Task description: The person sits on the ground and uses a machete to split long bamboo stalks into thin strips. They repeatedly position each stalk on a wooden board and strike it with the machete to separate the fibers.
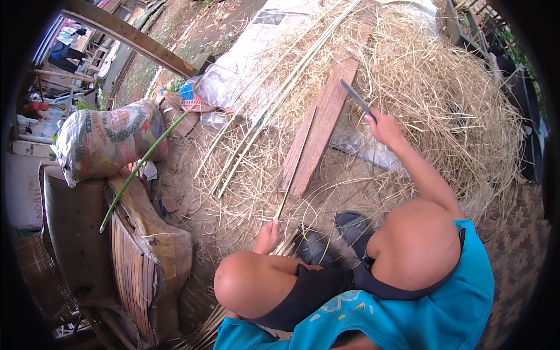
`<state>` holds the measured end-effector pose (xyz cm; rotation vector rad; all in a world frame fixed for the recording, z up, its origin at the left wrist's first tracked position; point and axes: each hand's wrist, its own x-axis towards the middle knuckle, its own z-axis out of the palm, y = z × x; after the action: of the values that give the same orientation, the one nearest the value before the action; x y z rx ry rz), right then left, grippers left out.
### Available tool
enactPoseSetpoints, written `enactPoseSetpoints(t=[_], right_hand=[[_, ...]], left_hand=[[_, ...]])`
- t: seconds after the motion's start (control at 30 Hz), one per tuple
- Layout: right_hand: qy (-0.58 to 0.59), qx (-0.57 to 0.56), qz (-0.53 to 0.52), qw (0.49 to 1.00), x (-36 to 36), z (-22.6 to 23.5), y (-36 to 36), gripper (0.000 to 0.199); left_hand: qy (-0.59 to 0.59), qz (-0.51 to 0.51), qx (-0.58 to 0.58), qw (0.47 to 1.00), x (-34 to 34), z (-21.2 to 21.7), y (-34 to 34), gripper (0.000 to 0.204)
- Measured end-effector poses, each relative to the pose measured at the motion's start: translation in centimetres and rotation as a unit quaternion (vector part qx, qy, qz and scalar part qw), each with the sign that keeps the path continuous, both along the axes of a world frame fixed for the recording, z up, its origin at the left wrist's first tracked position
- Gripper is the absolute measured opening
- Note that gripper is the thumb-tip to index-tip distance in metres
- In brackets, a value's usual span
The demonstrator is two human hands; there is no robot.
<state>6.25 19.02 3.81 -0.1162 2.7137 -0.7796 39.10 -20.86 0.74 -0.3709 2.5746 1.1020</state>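
Note:
My left hand (268, 236) is closed around the near end of a thin bamboo strip (298, 153), beside my left knee. The strip runs away from me along a reddish-brown wooden board (318, 137) that lies lengthwise on the ground. My right hand (385, 129) grips the handle of a knife (356, 97), to the right of the board. Its dark blade points up and left, with the tip near the board's far part; I cannot tell whether it touches the board. Several long pale bamboo strips (268, 112) lie left of the board.
A large heap of straw-like shavings (449, 87) spreads right of the board, partly over a white sheet (245, 64). At left, a stuffed sack (111, 140) and a green bamboo stalk (140, 167) rest on a worn armchair (169, 245). A wooden beam (134, 38) crosses the upper left.

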Motion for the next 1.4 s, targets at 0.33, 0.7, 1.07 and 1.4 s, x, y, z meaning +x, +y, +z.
enactPoseSetpoints(t=[0.33, 0.7, 1.07, 1.4], right_hand=[[0.028, -0.059, 0.4, 0.914, 15.9, -1.3, -8.2, 0.055], [0.047, -0.007, 0.029, 0.998, 2.7, 2.4, -1.0, 0.044], [-0.121, -0.164, -0.093, 0.975, 9.4, 0.4, -3.3, 0.052], [0.055, -0.042, 0.286, 0.956, 14.1, -3.0, -6.7, 0.047]], left_hand=[[0.049, 0.012, -0.019, 0.999, -1.6, -1.6, 1.4, 0.042], [-0.063, 0.065, 0.013, 0.996, 0.3, -3.0, -2.2, 0.042], [0.095, -0.04, -0.235, 0.967, -5.0, 0.4, 2.3, 0.03], [0.041, -0.043, -0.184, 0.981, -5.8, 0.1, 3.5, 0.042]])
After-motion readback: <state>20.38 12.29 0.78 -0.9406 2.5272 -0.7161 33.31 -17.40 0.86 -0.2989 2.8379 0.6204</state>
